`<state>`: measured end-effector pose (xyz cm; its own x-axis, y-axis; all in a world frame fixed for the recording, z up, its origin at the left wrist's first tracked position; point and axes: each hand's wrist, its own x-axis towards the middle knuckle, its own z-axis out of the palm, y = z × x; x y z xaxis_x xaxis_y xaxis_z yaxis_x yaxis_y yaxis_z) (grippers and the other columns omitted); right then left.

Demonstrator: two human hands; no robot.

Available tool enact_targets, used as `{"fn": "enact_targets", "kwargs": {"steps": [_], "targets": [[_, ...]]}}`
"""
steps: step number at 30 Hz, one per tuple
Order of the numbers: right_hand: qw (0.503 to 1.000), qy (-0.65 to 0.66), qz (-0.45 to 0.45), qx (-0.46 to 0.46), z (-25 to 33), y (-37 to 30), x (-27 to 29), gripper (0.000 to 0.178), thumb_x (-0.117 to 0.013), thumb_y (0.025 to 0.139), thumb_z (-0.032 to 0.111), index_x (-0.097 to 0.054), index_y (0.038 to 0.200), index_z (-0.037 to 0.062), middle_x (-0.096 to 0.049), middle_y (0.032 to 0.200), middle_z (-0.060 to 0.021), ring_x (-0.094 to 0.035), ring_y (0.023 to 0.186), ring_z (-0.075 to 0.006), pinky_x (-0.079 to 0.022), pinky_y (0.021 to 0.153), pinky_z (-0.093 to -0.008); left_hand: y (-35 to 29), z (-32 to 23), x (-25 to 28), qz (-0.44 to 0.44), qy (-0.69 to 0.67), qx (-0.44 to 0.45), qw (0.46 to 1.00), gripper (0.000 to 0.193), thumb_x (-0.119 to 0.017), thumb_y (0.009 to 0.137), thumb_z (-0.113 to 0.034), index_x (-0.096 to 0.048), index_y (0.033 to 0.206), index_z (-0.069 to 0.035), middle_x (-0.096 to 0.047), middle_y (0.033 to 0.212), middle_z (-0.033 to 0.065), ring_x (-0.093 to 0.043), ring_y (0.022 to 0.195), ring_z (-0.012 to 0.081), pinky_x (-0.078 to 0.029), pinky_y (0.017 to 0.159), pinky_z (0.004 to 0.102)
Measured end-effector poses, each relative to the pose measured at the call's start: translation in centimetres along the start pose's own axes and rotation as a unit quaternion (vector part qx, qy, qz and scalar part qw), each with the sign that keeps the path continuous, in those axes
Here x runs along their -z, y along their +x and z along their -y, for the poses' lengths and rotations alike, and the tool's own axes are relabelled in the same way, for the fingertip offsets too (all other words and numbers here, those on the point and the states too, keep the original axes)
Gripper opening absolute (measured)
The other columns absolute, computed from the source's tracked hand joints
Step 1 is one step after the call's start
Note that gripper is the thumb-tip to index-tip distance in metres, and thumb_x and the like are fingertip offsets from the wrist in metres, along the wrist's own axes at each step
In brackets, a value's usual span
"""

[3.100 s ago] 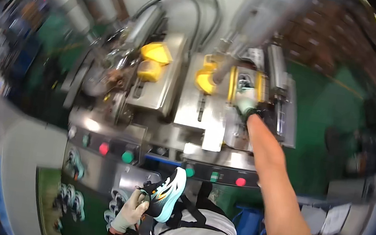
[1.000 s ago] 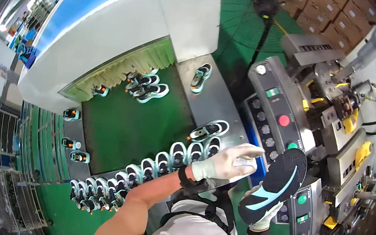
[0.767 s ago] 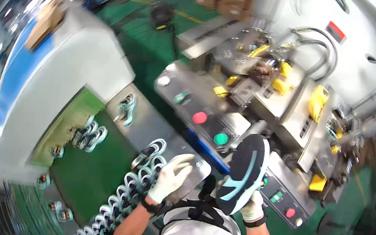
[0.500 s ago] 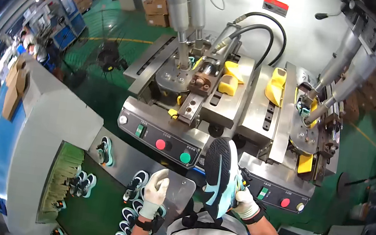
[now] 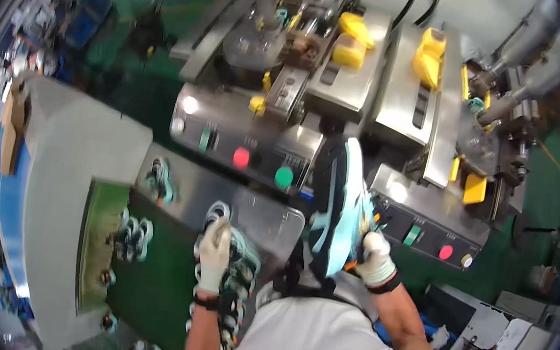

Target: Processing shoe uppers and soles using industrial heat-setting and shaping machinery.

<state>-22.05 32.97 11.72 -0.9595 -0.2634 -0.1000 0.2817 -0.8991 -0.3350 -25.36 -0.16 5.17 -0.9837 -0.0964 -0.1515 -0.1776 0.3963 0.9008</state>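
My right hand (image 5: pixel 375 260), in a white glove, is closed on a dark sneaker (image 5: pixel 340 212) with a light-blue and white sole. That sneaker stands on end before my chest, its black tread turned left. My left hand (image 5: pixel 215 252), gloved too, is lower left over a metal table with its fingers bent together at the collar of another sneaker (image 5: pixel 218 211). Motion blur partly hides how firmly they grip it. Several like sneakers (image 5: pixel 242 263) stand in rows beside and under that hand.
Two steel machines with yellow shoe-shaped forms (image 5: pixel 350 50) stand ahead. Their control panels (image 5: pixel 245 143) carry red and green buttons. One lone sneaker (image 5: pixel 161 180) sits on the metal table (image 5: pixel 273 224). A grey cabinet (image 5: pixel 70 167) and blue conveyor (image 5: pixel 19 210) are left; more sneakers (image 5: pixel 134 237) are below.
My view has tilted down, so the machines sit higher in the picture. My left hand has moved left onto the end sneaker of the row. My right hand still holds its sneaker.
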Motion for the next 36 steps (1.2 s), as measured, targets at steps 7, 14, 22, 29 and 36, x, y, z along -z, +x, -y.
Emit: {"fn": "enact_targets", "kwargs": {"steps": [7, 14, 22, 29, 36], "targets": [[0.993, 0.002, -0.104, 0.057, -1.6, -2.5, 4.1, 0.076, -0.08, 0.081, 0.022, -0.045, 0.145, -0.0011, -0.06, 0.137, -0.0193, -0.061, 0.123, -0.0353, -0.049, 0.107, -0.0489, 0.0, 7.7, 6.6, -0.162, 0.049, 0.063, 0.984, 0.038, -0.06, 0.101, -0.022, -0.062, 0.13, 0.002, -0.069, 0.121, 0.0123, -0.068, 0.105, 0.02, -0.052, 0.093, 0.0317], [0.988, -0.092, -0.118, 0.036, -2.3, -2.7, 3.7, 0.087, -0.081, 0.08, 0.037, -0.04, 0.151, 0.0049, -0.052, 0.147, -0.0175, -0.051, 0.133, -0.0387, -0.039, 0.115, -0.0514, -2.5, 15.9, 10.1, -0.193, 0.085, 0.088, 0.974, 0.038, -0.061, 0.099, -0.018, -0.061, 0.129, 0.004, -0.068, 0.124, 0.0169, -0.067, 0.112, 0.0248, -0.051, 0.097, 0.0339], [0.99, -0.099, -0.096, 0.033, -2.1, -2.0, 1.5, 0.083, -0.08, 0.081, 0.036, -0.044, 0.147, 0.0022, -0.058, 0.14, -0.0165, -0.058, 0.127, -0.0347, -0.044, 0.111, -0.0484, 0.1, 13.4, 8.9, -0.181, 0.029, 0.083, 0.98, 0.039, -0.059, 0.099, -0.018, -0.059, 0.13, 0.007, -0.064, 0.129, 0.0219, -0.063, 0.119, 0.0295, -0.048, 0.104, 0.0379], [0.995, -0.054, -0.076, 0.031, -2.3, 1.5, -1.0, 0.08, -0.081, 0.084, 0.029, -0.041, 0.148, 0.0019, -0.062, 0.134, -0.0137, -0.063, 0.12, -0.0266, -0.05, 0.106, -0.0412, 7.2, -4.7, 5.2, -0.04, -0.027, -0.101, 0.994, 0.035, -0.056, 0.097, -0.006, -0.058, 0.132, 0.003, -0.061, 0.131, 0.0158, -0.062, 0.119, 0.0248, -0.051, 0.101, 0.0342], [0.989, -0.071, -0.093, 0.086, 0.1, 2.7, -1.1, 0.076, -0.085, 0.08, 0.022, -0.046, 0.144, 0.0061, -0.064, 0.131, -0.0094, -0.066, 0.115, -0.0244, -0.056, 0.096, -0.0421, 19.8, -20.3, -1.1, 0.082, 0.185, -0.406, 0.891, 0.036, -0.061, 0.094, -0.009, -0.058, 0.128, 0.004, -0.061, 0.129, 0.0203, -0.062, 0.117, 0.0341, -0.049, 0.101, 0.0399]]}}
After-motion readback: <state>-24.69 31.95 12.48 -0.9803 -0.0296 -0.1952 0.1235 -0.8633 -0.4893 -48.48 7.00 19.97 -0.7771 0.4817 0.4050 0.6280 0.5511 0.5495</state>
